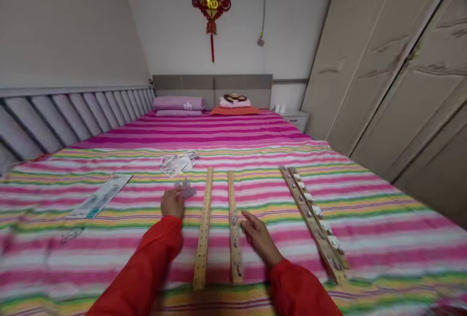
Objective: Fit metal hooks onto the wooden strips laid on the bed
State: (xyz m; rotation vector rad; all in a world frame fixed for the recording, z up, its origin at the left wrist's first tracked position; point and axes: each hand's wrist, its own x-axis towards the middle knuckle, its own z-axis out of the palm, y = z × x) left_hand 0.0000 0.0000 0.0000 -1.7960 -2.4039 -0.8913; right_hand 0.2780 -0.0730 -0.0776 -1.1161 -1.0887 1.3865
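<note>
My left hand (172, 203) is closed on a small pale, crumpled piece (186, 188) that looks like a plastic packet; blur hides its details. To its right a perforated wooden strip (203, 228) lies lengthwise on the bed. Beside that is a second wooden strip (232, 194), with several small metal pieces (235, 242) on its nearer half. Just right of these pieces hovers my right hand (260, 238), its fingers apart and holding nothing I can see. Both forearms are in red sleeves.
Farther right lie wooden strips (310, 216) lined with metal pieces and white round pieces (316, 210). Clear packets (177, 164) sit beyond my left hand. A long printed sheet (102, 197) lies at left on the striped bedspread (146, 262). A slatted rail (73, 116) borders the left.
</note>
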